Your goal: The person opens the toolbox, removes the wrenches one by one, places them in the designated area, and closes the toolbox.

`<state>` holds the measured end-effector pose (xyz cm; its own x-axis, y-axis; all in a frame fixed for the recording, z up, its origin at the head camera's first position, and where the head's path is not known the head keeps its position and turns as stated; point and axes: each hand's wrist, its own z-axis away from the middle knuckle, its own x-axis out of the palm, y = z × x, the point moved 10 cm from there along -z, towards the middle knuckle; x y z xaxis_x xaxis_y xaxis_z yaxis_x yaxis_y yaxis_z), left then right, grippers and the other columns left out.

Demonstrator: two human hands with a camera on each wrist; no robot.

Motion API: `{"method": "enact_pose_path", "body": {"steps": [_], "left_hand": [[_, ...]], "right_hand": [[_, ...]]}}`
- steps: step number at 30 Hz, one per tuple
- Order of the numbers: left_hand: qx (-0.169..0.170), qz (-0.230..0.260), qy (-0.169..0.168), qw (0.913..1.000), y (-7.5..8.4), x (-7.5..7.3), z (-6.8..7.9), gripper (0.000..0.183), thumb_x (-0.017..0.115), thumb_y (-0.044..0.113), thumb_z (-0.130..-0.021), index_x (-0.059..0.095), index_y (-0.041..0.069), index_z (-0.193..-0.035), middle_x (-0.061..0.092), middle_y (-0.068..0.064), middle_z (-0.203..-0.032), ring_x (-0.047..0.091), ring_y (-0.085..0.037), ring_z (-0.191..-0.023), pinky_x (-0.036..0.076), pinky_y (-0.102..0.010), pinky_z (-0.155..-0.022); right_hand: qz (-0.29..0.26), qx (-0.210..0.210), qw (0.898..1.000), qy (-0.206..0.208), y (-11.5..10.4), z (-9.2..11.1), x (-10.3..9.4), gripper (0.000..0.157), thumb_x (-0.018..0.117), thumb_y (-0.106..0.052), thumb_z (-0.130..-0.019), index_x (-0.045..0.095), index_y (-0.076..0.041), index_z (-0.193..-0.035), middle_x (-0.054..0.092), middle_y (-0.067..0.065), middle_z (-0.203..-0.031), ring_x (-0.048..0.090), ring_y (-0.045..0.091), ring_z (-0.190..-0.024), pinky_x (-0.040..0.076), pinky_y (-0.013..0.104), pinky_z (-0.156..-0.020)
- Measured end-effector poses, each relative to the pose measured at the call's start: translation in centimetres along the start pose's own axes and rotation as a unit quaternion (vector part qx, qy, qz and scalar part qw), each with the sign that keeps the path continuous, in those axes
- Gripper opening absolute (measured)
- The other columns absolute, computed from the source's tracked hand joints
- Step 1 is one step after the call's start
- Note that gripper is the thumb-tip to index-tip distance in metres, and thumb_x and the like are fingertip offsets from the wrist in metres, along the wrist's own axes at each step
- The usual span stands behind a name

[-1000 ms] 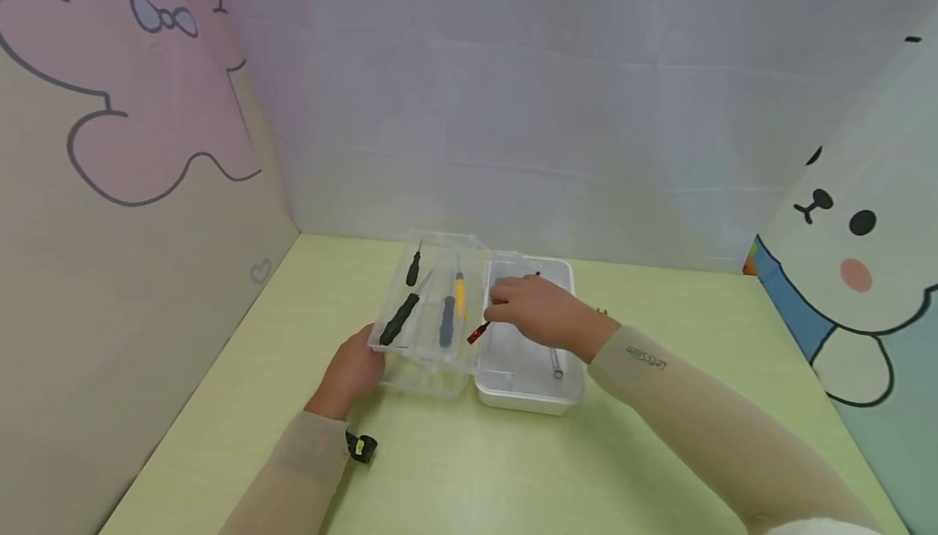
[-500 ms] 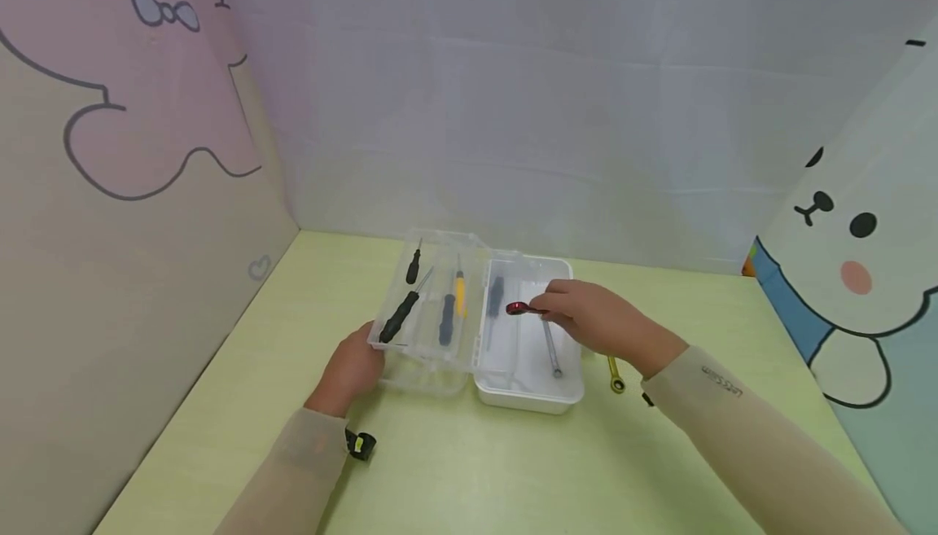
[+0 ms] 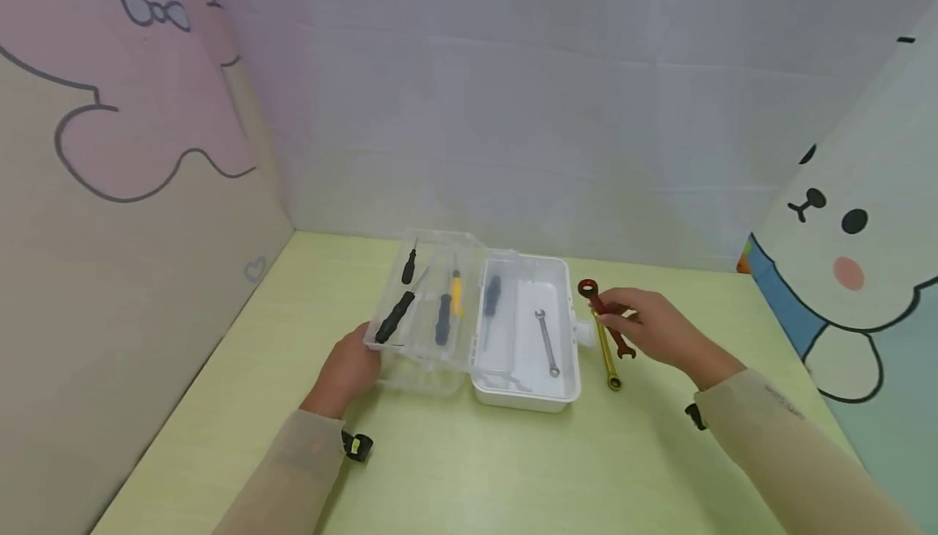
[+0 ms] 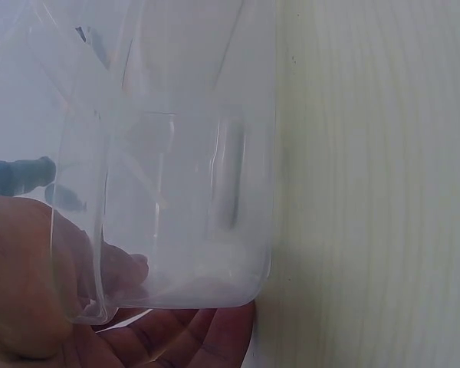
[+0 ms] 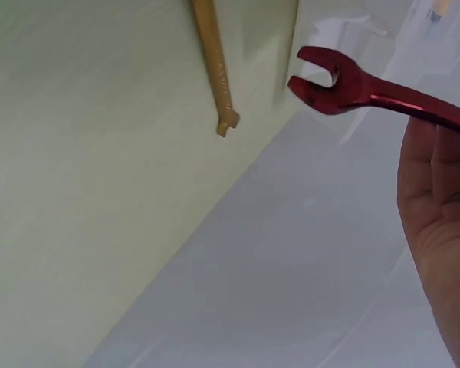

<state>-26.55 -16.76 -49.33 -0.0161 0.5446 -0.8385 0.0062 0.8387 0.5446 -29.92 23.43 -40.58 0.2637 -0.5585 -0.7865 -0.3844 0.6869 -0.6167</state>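
My right hand (image 3: 655,331) pinches a red combination wrench (image 3: 620,341) just right of the white toolbox (image 3: 523,401). In the right wrist view, the open end of the red wrench (image 5: 345,84) points away from the fingers. A gold wrench (image 3: 607,356) lies on the table close below it. My left hand (image 3: 346,372) holds the front left corner of the clear plastic tray (image 3: 421,331), which is swung out to the left of the box. The left wrist view has the thumb showing through the clear plastic and fingers curled under its edge (image 4: 215,303).
The tray holds black screwdrivers (image 3: 396,317) and a yellow-handled one (image 3: 457,291). Inside the white box lie a silver wrench (image 3: 546,344) and a dark-handled screwdriver (image 3: 492,299). A wall (image 3: 469,128) stands behind the pale green table (image 3: 476,470).
My right hand has carried the red wrench from over the box to the right, out past its side. The gold wrench has come into fuller view. My left hand stays at the tray corner.
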Motion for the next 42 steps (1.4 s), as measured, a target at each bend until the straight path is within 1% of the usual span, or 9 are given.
{"method": "enact_pose_path", "body": {"steps": [3,6,11,16,20,27,29,37,42], "left_hand": [[-0.001,0.003,0.001,1.0,-0.1,-0.1,0.0,0.039,0.036,0.016,-0.1,0.047,-0.002,-0.133,0.056,-0.022,-0.123,0.054,-0.039,-0.111,0.041,-0.053,-0.089],[0.0,0.002,-0.001,1.0,-0.1,0.0,-0.1,0.039,0.036,0.017,-0.1,0.047,-0.001,-0.133,0.056,-0.022,-0.124,0.053,-0.039,-0.111,0.041,-0.053,-0.09],[0.003,0.001,-0.006,1.0,0.0,0.0,0.0,0.04,0.035,0.018,-0.101,0.046,-0.002,-0.133,0.055,-0.023,-0.125,0.053,-0.04,-0.112,0.041,-0.053,-0.09],[-0.005,-0.001,-0.008,1.0,-0.2,-0.5,0.5,0.04,0.035,0.018,-0.101,0.045,-0.004,-0.133,0.054,-0.024,-0.125,0.052,-0.041,-0.112,0.041,-0.054,-0.089],[-0.001,0.005,-0.01,0.9999,0.1,-0.5,0.5,0.04,0.035,0.019,-0.101,0.045,-0.004,-0.132,0.054,-0.025,-0.125,0.053,-0.041,-0.111,0.041,-0.054,-0.089],[-0.004,0.009,-0.014,0.9999,0.3,-0.2,0.2,0.041,0.034,0.02,-0.101,0.045,-0.003,-0.133,0.054,-0.024,-0.124,0.056,-0.037,-0.106,0.042,-0.053,-0.086],[-0.002,0.007,-0.013,0.9999,0.3,-0.4,0.2,0.04,0.035,0.019,-0.101,0.046,-0.003,-0.132,0.055,-0.024,-0.124,0.056,-0.037,-0.106,0.043,-0.053,-0.086],[-0.004,0.012,-0.006,0.9999,-0.2,-0.4,0.1,0.041,0.035,0.02,-0.101,0.045,-0.003,-0.133,0.055,-0.024,-0.124,0.054,-0.039,-0.109,0.042,-0.053,-0.087],[-0.003,0.013,-0.008,0.9999,-0.1,-0.1,0.0,0.042,0.035,0.022,-0.101,0.046,-0.002,-0.134,0.054,-0.024,-0.125,0.054,-0.039,-0.109,0.042,-0.053,-0.087]], "right_hand": [[-0.033,0.015,0.999,0.009,2.0,0.6,-0.1,0.018,0.06,-0.026,-0.093,0.062,-0.02,-0.109,0.064,0.003,-0.099,0.06,0.017,-0.087,0.051,0.036,-0.072],[-0.104,0.04,0.994,0.003,4.3,1.4,0.2,0.026,0.06,-0.028,-0.092,0.06,-0.013,-0.112,0.063,0.009,-0.102,0.061,0.023,-0.09,0.052,0.04,-0.074],[-0.226,0.08,0.971,-0.011,7.8,2.5,0.9,0.033,0.061,-0.025,-0.092,0.057,-0.005,-0.117,0.057,0.028,-0.11,0.06,0.035,-0.093,0.053,0.043,-0.072],[-0.29,0.112,0.95,-0.024,9.5,2.9,1.7,0.044,0.062,-0.025,-0.091,0.051,0.002,-0.123,0.049,0.034,-0.117,0.056,0.041,-0.1,0.052,0.047,-0.074],[-0.315,0.144,0.938,-0.025,10.5,3.3,1.8,0.052,0.063,-0.022,-0.09,0.044,0.008,-0.128,0.047,0.032,-0.124,0.053,0.043,-0.105,0.051,0.048,-0.077],[-0.384,0.2,0.899,-0.064,11.8,4.1,2.9,0.042,0.058,-0.014,-0.094,0.042,0.007,-0.127,0.045,0.03,-0.12,0.055,0.032,-0.099,0.048,0.051,-0.082],[-0.393,0.21,0.893,-0.072,11.9,4.0,3.3,0.042,0.055,-0.012,-0.095,0.039,0.008,-0.129,0.045,0.028,-0.12,0.055,0.031,-0.099,0.048,0.051,-0.083],[-0.408,0.247,0.875,-0.081,12.8,3.0,4.3,0.041,0.053,-0.009,-0.096,0.04,0.01,-0.129,0.054,0.018,-0.104,0.058,0.028,-0.092,0.049,0.048,-0.081],[-0.402,0.265,0.873,-0.085,13.6,3.0,4.8,0.042,0.053,-0.007,-0.095,0.04,0.01,-0.13,0.056,0.018,-0.104,0.059,0.028,-0.092,0.05,0.047,-0.081]]}}
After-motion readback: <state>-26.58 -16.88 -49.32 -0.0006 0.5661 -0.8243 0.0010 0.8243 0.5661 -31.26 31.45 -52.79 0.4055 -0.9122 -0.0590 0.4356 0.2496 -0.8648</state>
